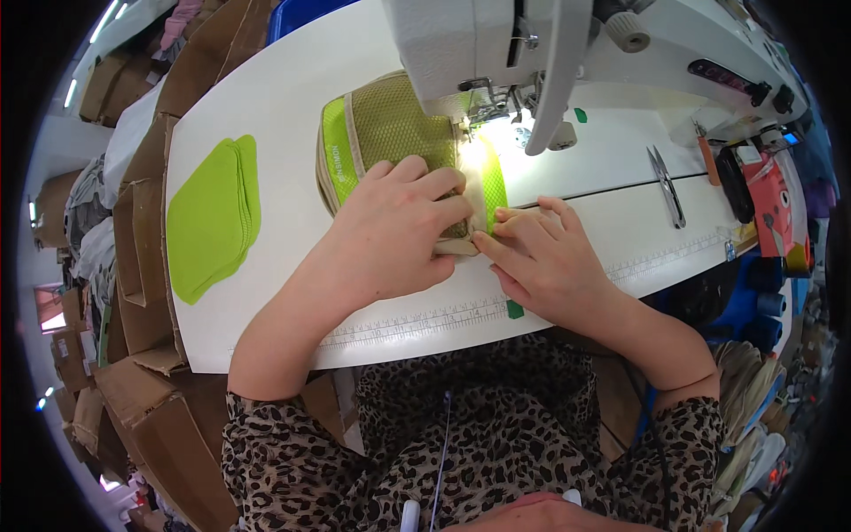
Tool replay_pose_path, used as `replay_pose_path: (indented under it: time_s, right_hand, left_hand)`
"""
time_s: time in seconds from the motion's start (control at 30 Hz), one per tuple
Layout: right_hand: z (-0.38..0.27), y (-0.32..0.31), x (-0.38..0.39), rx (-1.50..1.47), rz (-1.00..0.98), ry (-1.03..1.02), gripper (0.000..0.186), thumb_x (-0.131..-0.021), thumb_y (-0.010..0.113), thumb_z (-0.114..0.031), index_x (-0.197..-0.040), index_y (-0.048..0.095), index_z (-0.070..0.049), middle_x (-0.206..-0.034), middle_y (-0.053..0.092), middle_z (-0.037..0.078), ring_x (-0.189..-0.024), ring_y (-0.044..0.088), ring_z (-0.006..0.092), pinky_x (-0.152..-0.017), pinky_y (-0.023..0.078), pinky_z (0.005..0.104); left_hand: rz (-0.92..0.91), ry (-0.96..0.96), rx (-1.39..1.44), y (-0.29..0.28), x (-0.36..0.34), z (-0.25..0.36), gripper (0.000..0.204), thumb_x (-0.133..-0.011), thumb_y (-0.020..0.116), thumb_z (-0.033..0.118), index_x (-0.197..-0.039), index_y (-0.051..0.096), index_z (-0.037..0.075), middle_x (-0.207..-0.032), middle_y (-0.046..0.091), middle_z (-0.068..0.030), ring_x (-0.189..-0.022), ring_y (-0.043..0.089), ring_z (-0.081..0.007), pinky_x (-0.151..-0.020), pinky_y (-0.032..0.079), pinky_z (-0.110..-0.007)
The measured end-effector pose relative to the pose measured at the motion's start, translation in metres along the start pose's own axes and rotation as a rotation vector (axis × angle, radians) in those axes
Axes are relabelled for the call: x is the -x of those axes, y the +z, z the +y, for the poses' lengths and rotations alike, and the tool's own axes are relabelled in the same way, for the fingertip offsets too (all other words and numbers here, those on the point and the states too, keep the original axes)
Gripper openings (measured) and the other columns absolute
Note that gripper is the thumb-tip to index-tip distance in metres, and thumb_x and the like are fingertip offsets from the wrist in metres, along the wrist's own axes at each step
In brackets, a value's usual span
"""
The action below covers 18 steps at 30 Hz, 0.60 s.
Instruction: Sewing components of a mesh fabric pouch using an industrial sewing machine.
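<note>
A green mesh pouch with beige edging (403, 120) lies on the white table, its right edge under the lit needle area of a sewing machine (483, 53). My left hand (399, 217) presses on the pouch, fingers bent over its near part, gripping the beige edge. Close to the needle, my right hand (550, 253) pinches the near end of the beige binding (456, 246) beside a bright green strip (494, 177). My left hand partly covers the pouch's near side.
Stacked lime green fabric pieces (213, 217) lie at the left. Thread snips (667, 188) rest at the right, near a pink-red item (769, 204). A printed ruler (425, 321) runs along the front edge. Cardboard boxes (164, 434) stand left of the table.
</note>
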State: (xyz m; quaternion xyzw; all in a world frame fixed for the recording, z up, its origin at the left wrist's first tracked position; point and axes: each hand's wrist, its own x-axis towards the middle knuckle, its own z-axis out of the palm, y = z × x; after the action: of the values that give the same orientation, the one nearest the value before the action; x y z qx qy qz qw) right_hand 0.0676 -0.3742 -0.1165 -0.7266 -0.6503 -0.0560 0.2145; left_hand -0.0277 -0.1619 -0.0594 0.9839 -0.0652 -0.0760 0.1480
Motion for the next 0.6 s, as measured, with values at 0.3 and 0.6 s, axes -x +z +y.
replay_pose_path:
  time_s: [0.3, 0.6]
  right_hand:
    - [0.001, 0.0, 0.001, -0.03, 0.007, 0.022, 0.037, -0.077, 0.074, -0.015, -0.113, 0.068, -0.007, -0.106, 0.057, 0.006, -0.101, 0.06, 0.0196, -0.101, 0.043, 0.0489]
    - [-0.002, 0.001, -0.003, 0.026, -0.004, -0.018, 0.037, -0.078, 0.073, -0.014, -0.113, 0.068, -0.005, -0.118, 0.062, 0.003, -0.113, 0.059, 0.0176, -0.101, 0.043, 0.0479]
  left_hand:
    - [0.057, 0.013, 0.014, 0.007, 0.0, -0.001, 0.046, -0.068, 0.075, 0.018, -0.113, 0.069, 0.013, -0.129, 0.061, -0.0018, -0.108, 0.056, -0.0247, -0.098, 0.045, -0.038]
    - [0.119, 0.015, 0.01, 0.013, -0.001, -0.007, 0.058, -0.069, 0.077, 0.025, -0.123, 0.064, 0.009, -0.131, 0.06, -0.0018, -0.109, 0.055, -0.0251, -0.097, 0.045, -0.039]
